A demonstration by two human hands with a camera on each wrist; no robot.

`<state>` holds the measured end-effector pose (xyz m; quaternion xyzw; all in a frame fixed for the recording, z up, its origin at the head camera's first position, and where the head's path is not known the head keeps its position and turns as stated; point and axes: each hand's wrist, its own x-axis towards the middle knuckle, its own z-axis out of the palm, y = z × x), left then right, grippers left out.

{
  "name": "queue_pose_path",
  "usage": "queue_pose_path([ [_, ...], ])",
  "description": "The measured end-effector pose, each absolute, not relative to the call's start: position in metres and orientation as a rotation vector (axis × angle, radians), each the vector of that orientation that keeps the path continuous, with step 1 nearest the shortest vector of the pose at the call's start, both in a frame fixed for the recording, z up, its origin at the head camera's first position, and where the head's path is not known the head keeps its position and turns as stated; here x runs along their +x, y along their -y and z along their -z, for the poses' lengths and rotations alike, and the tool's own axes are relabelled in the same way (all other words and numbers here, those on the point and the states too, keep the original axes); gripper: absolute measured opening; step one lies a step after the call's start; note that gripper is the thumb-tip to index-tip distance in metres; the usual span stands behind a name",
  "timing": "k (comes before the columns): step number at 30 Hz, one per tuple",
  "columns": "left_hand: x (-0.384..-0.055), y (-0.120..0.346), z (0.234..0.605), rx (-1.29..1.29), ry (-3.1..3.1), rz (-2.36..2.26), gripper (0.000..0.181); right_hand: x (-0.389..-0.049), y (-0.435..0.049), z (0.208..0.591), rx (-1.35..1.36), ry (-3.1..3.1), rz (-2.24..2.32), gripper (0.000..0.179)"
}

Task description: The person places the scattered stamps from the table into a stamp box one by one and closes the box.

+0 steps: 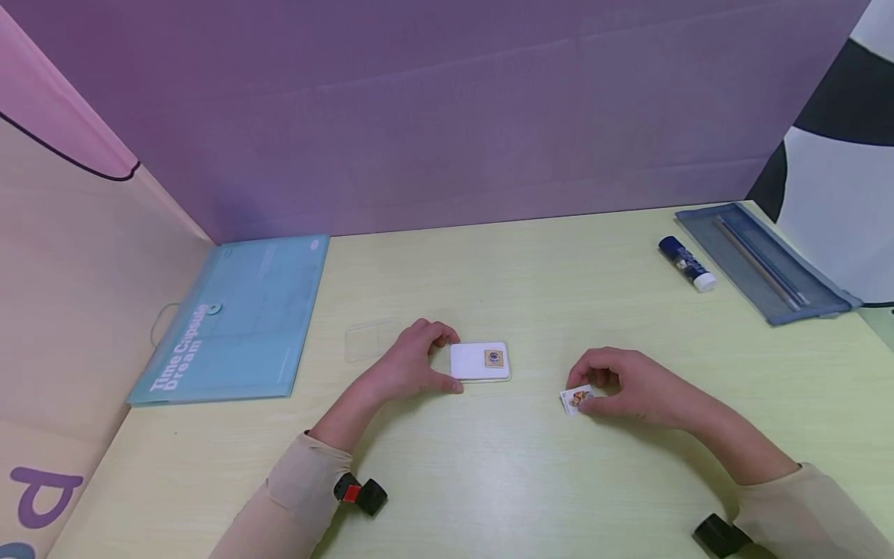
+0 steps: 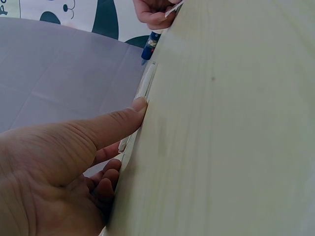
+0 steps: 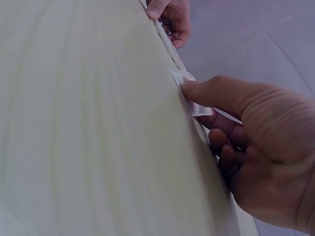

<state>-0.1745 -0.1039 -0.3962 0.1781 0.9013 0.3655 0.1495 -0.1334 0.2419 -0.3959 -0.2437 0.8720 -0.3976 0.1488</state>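
Sticker (image 1: 572, 398) partly under thumb of right hand (image 1: 637, 384); picture too small to make out. Motif of patch (image 1: 493, 359) on case (image 1: 466, 362) likewise. Tube (image 1: 687, 263) lettering unreadable. Left sleeve (image 1: 282, 497) cut by bottom edge, right sleeve (image 1: 817, 508) by corner. Left wrist view: right hand cropped at top (case edge-on, upper face hidden).

Free lane between white box (image 1: 466, 362) and paper piece (image 1: 573, 399), folder (image 1: 251, 291) blocking left, glue stick (image 1: 687, 264) far right
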Motion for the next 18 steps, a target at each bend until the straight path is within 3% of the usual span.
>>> queue_pose_path([
  [18, -0.1744, 0.1041, 0.3959, 0.507, -2.58, -1.063, 0.061, -0.1349, -0.2391, 0.3972, -0.675, -2.518, 1.215, 0.013],
])
